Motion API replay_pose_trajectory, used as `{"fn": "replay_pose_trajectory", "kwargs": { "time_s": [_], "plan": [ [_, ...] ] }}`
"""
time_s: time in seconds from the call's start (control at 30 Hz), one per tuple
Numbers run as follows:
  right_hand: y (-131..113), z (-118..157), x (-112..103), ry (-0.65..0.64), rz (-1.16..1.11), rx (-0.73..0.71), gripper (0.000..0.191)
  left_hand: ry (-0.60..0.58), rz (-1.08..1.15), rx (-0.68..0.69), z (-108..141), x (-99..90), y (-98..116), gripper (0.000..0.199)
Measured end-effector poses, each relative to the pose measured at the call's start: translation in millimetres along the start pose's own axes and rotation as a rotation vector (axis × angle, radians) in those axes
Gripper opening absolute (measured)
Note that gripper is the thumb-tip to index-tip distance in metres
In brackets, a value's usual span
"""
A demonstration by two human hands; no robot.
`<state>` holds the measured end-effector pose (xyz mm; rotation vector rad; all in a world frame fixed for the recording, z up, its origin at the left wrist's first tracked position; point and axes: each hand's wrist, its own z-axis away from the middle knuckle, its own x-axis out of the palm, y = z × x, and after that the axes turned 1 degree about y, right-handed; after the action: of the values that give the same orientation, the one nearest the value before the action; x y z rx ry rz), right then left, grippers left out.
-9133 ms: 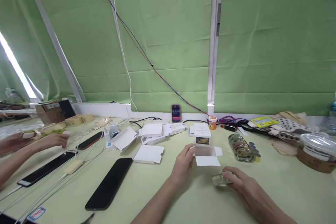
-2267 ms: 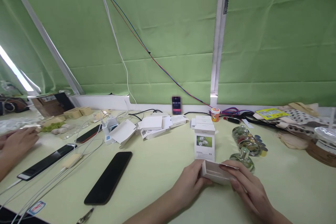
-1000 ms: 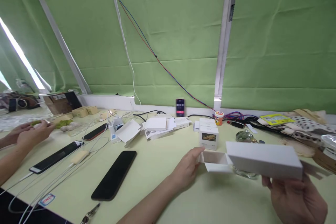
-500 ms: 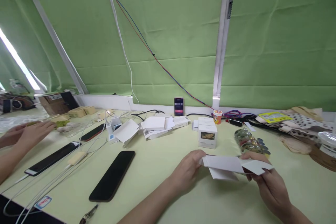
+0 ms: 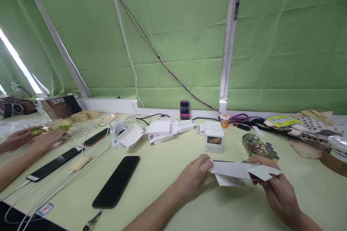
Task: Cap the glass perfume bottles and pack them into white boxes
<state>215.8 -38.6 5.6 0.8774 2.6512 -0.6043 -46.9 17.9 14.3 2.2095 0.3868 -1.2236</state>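
Observation:
Between my two hands is a partly folded white cardboard box (image 5: 230,169), with flaps sticking out below and to the right. My left hand (image 5: 195,173) pinches its left end. At the other end, my right hand (image 5: 279,187) grips the box, fingers closed around a pointed flap. Just behind it stand small finished white boxes (image 5: 214,140) in a row, the front one printed with a dark picture. Clear round packs with colourful contents (image 5: 255,144) lie beyond my right hand. Flat white box blanks (image 5: 159,130) are heaped farther back to the left.
A black phone (image 5: 116,182) lies left of my forearm. Other phones and white charging cables (image 5: 62,180) spread farther left, near a co-worker's hands (image 5: 46,139) holding a green item. An upright phone (image 5: 184,110) leans at the wall. Cloth and packets (image 5: 309,124) lie at right.
The box in my hands has tilted slightly, its dark inner edge showing more along the top. At far left, the co-worker's hands have moved right and a green item now shows.

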Motion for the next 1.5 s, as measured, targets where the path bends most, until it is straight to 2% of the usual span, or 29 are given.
{"fn": "replay_pose_trajectory", "kwargs": {
  "time_s": [0.17,0.33,0.47,0.53,0.63,0.7,0.77,0.87,0.97,1.03,1.17,1.23,1.3,1.43,1.5],
  "plan": [
    [-4.0,-3.6,-1.9,0.013,0.035,-0.044,0.021,-0.076,-0.134,-0.002,3.3,-5.0,1.3,0.035],
    [-9.8,-9.7,-1.6,0.077,0.064,0.023,0.02,-0.044,-0.114,-0.008,3.6,-2.3,-3.3,0.034],
    [-7.3,-8.0,0.0,0.069,0.069,0.024,0.018,-0.039,-0.109,0.086,3.4,1.6,-4.9,0.046],
    [-5.3,-5.6,2.8,0.012,0.05,0.08,0.021,-0.045,-0.104,0.095,3.4,1.9,-3.3,0.047],
    [-4.3,-2.9,9.3,-0.168,0.062,0.142,0.023,-0.075,-0.102,0.041,3.5,0.9,0.1,0.043],
    [-4.2,-1.8,13.4,-0.27,0.115,0.074,0.021,-0.103,-0.102,0.022,3.3,0.3,1.5,0.043],
    [-3.9,-0.7,15.9,-0.297,0.169,-0.035,0.019,-0.106,-0.084,0.025,2.6,0.8,1.5,0.045],
    [-2.6,1.2,16.1,-0.263,0.158,-0.089,0.02,-0.059,-0.007,0.047,1.5,3.5,-0.6,0.049],
    [-2.8,1.3,14.6,-0.108,0.039,-0.043,0.017,-0.037,0.045,0.071,2.1,7.5,-3.1,0.051],
    [-4.8,-1.1,13.5,-0.03,0.012,-0.05,0.021,-0.04,0.016,0.103,3.6,9.8,-3.9,0.05],
    [-12.1,-9.5,11.9,-0.029,0.058,-0.096,0.02,-0.005,-0.022,0.222,6.8,9.5,-2.0,0.041],
    [-15.0,-12.3,11.6,-0.017,0.037,-0.071,0.017,0.015,0.01,0.251,7.5,7.5,-0.3,0.037],
    [-16.4,-12.9,11.6,-0.018,-0.001,-0.005,0.017,0.015,0.077,0.215,7.4,6.1,1.4,0.035],
    [-16.4,-11.0,11.7,-0.075,-0.037,0.225,0.021,0.006,0.21,0.075,5.5,8.8,6.3,0.026],
    [-16.2,-10.7,12.2,-0.076,-0.027,0.335,0.022,0.01,0.214,0.057,4.4,12.1,8.5,0.028]
  ]
}}
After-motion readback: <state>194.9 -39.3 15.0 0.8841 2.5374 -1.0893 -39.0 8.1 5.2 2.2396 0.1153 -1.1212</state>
